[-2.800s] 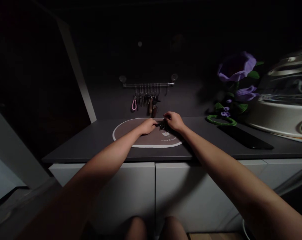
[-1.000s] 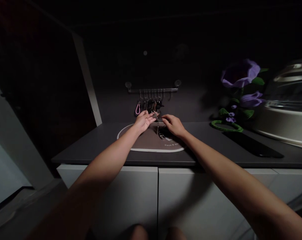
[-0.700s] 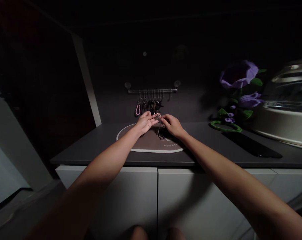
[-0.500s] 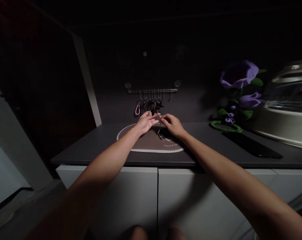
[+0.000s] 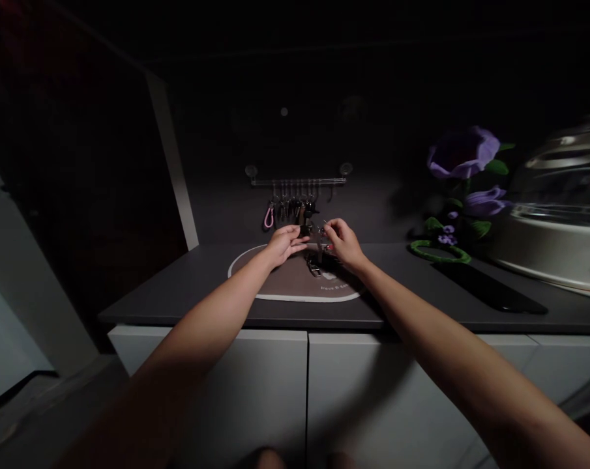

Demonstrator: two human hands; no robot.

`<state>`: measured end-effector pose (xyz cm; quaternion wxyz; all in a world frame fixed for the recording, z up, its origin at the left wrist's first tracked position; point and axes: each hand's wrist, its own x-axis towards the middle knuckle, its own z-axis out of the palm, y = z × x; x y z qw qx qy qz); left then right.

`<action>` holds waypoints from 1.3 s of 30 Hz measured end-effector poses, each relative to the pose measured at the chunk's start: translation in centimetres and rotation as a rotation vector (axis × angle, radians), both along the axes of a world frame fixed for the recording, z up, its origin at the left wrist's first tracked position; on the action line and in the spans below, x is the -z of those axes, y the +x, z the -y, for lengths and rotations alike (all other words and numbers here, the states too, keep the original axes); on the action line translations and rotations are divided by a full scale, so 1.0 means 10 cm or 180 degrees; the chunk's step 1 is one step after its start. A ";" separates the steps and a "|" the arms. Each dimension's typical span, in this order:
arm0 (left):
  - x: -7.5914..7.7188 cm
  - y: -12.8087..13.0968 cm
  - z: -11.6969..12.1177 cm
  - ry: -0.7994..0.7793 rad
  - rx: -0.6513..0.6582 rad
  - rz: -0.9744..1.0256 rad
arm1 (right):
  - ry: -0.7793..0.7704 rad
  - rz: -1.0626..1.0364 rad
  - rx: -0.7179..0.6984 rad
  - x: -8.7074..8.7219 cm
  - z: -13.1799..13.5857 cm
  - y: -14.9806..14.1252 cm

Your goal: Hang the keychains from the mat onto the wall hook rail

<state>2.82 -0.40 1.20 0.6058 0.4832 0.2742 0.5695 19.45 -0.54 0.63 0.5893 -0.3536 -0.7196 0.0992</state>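
My right hand (image 5: 343, 244) pinches a small metal key ring (image 5: 321, 230) between thumb and fingertips. Below the ring hangs a narrow dark strip, and a metal clasp (image 5: 315, 268) shows low over the mat; whether the clasp hangs from the ring or lies on the mat I cannot tell. Just to the left, my left hand (image 5: 283, 246) has its fingers stretched out and apart, palm partly up, with no clear grip on anything. A dark key bunch (image 5: 308, 212) hangs right behind its fingertips. Both hands are above the brown mat (image 5: 280, 280) with a pale rim.
On the dark wall, a clear hook rail (image 5: 299, 182) carries several keys and a pink loop (image 5: 268, 217). To the right stand a purple flower decoration (image 5: 463, 156), a black flat object (image 5: 490, 286) and a domed pale appliance (image 5: 559, 241). White cabinets (image 5: 255, 384) lie below the counter.
My hands have moved apart a little. The right one has shifted slightly right with the key ring, and the left one's fingers have come away from it.
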 end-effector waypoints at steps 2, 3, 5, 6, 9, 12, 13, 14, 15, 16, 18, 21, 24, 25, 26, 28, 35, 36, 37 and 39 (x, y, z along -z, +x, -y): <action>0.01 0.01 0.01 -0.0066 -0.0043 -0.0227 | -0.0010 -0.0127 -0.0110 0.02 -0.03 0.01; 0.02 0.01 0.01 -0.0077 -0.0042 -0.0335 | -0.0023 -0.0181 -0.0159 0.02 -0.04 0.01; 0.03 0.02 0.02 -0.0042 -0.0038 -0.0577 | -0.0087 -0.0252 -0.0247 0.04 -0.06 0.01; 0.04 0.03 0.02 0.0009 -0.0063 -0.0722 | -0.0133 -0.0274 -0.0285 0.04 -0.06 0.01; 0.04 0.04 0.01 0.0299 -0.0255 -0.1122 | -0.0284 -0.0293 -0.0370 0.05 -0.04 0.00; 0.04 0.06 0.01 0.0814 -0.0431 -0.1185 | -0.0393 -0.0284 -0.0418 0.05 -0.01 -0.01; 0.03 0.06 0.01 0.0982 -0.0470 -0.1144 | -0.0424 -0.0277 -0.0444 0.05 -0.01 -0.02; 0.03 0.07 0.01 0.1112 -0.0505 -0.1103 | -0.0463 -0.0272 -0.0488 0.05 0.00 -0.02; 0.02 0.07 0.02 0.1195 -0.0535 -0.1068 | -0.0515 -0.0274 -0.0548 0.05 0.01 -0.03; 0.01 0.08 0.02 0.1244 -0.0558 -0.1041 | -0.0586 -0.0283 -0.0626 0.05 0.02 -0.04; 0.01 0.08 0.03 0.1281 -0.0587 -0.1019 | -0.0753 -0.0354 -0.0792 0.05 0.04 -0.06; 0.00 0.09 0.03 0.1307 -0.0627 -0.1048 | -0.0934 -0.0560 -0.0955 0.05 0.06 -0.08; 0.01 0.09 0.03 0.1326 -0.0637 -0.1055 | -0.1075 -0.0722 -0.1039 0.04 0.07 -0.09; 0.01 0.10 0.02 0.1328 -0.0634 -0.1035 | -0.1140 -0.0750 -0.1068 0.04 0.08 -0.09; 0.01 0.10 0.02 0.1331 -0.0628 -0.1008 | -0.1200 -0.0773 -0.1094 0.04 0.09 -0.10; 0.02 0.11 0.01 0.1338 -0.0629 -0.0947 | -0.1294 -0.0821 -0.1145 0.05 0.10 -0.10; 0.03 0.12 -0.02 0.1384 -0.0720 -0.0794 | -0.1398 -0.1230 -0.1200 0.03 0.13 -0.14; 0.03 0.12 -0.02 0.1359 -0.0759 -0.0766 | -0.1405 -0.1287 -0.1204 0.03 0.13 -0.15; 0.03 0.12 -0.03 0.1324 -0.0801 -0.0730 | -0.1412 -0.1345 -0.1208 0.02 0.13 -0.16; 0.02 0.10 -0.04 0.1221 -0.0900 -0.0634 | -0.1436 -0.1464 -0.1216 -0.02 0.11 -0.16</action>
